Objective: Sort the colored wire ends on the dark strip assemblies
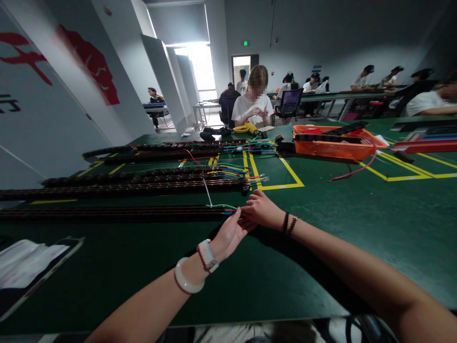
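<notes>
Nearest to me, a long dark cable bundle (114, 214) lies across the green table, with thin coloured wires (228, 208) coming out of its right end. These wires run into my two hands, which meet there. My left hand (230, 234), palm turned up, pinches around the wire ends with its thumb on top. My right hand (263, 209) is curled against the left fingertips at the same spot; its fingers hide the wire tips. A white cable tie (207, 192) stands up from the bundle, a little left of my hands.
More dark bundles (143, 186) with coloured wire ends lie just beyond. An orange basket (328, 148) stands at the far right, near a yellow tool (252, 129). At lower left lies a tablet-like object (43, 281) with white sheeting. A person (253, 102) sits opposite.
</notes>
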### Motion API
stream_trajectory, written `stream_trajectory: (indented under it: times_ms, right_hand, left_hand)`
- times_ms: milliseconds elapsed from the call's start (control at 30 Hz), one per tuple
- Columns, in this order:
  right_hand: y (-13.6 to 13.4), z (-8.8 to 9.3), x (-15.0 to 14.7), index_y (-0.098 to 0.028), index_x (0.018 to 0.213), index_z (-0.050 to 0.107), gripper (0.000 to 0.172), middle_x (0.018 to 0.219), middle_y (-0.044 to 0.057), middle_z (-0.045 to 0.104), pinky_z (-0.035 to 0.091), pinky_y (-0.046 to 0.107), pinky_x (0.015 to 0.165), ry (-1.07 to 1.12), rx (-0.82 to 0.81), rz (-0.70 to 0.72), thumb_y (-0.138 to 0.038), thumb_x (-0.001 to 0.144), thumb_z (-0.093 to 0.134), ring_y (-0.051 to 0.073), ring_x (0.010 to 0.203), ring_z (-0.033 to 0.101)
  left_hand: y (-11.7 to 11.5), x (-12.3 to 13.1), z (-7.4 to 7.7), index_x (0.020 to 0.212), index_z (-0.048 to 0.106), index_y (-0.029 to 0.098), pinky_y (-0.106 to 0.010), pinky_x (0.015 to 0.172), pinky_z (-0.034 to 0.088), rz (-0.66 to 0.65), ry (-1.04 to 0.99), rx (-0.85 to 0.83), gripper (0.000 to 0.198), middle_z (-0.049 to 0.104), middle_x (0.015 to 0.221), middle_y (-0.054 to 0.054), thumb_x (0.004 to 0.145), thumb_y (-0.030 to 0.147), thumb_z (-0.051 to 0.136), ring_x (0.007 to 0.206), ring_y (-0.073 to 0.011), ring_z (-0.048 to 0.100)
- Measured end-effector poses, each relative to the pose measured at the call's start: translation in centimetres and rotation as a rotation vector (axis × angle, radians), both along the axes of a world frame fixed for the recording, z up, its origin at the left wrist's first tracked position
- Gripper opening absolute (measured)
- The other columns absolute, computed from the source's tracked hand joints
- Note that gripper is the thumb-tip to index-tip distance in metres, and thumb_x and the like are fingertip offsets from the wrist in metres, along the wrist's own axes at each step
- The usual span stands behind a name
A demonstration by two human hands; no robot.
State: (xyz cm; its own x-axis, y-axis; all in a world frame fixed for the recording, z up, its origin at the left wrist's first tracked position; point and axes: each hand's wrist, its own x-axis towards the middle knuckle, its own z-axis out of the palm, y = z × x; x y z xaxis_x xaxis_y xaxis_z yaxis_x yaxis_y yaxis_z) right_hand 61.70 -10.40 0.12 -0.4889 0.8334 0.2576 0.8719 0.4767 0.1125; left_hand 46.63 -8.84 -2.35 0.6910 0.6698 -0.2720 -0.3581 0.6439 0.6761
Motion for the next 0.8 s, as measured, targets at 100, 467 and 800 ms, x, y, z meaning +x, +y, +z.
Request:
stream_trajectory:
  times_ms: [100, 467, 800]
  right_hand:
    - [-0.2, 0.3, -0.3, -0.014, 0.092, 0.064, 0.022, 0.074, 0.006, 0.063, 0.025, 0.035, 0.08, -0.129, 0.053, 0.06, -0.021, 0.092, 0.043, 0.018, 0.074, 0.046]
    - [-0.4, 1.7, -0.1, -0.014, 0.09, 0.064, 0.026, 0.085, 0.008, 0.062, 0.03, 0.033, 0.073, -0.263, 0.052, 0.193, -0.019, 0.092, 0.039, 0.019, 0.079, 0.048]
    - [-1.3, 4.7, 1.1, -0.017, 0.07, 0.067, 0.036, 0.072, 0.008, 0.067, 0.033, 0.027, 0.064, -0.005, -0.174, -0.153, -0.044, 0.086, 0.05, 0.016, 0.067, 0.058]
  left_hand:
    - [0.2, 0.1, -0.3, 0.084, 0.059, 0.013, -0.035, 0.094, 0.045, 0.053, -0.048, -0.004, 0.017, 0.067, 0.087, -0.008, 0.09, 0.023, 0.046, 0.086, -0.0148, 0.063]
    - [0.6, 0.1, -0.3, 0.08, 0.058, 0.013, -0.037, 0.092, 0.047, 0.097, -0.002, -0.033, 0.021, 0.066, 0.086, -0.007, 0.091, 0.014, 0.041, 0.085, -0.0157, 0.064]
    - [0.7, -0.1, -0.3, 0.082, 0.061, 0.01, -0.036, 0.093, 0.047, 0.058, -0.021, -0.048, 0.02, 0.069, 0.086, -0.01, 0.09, 0.02, 0.045, 0.085, -0.0173, 0.065]
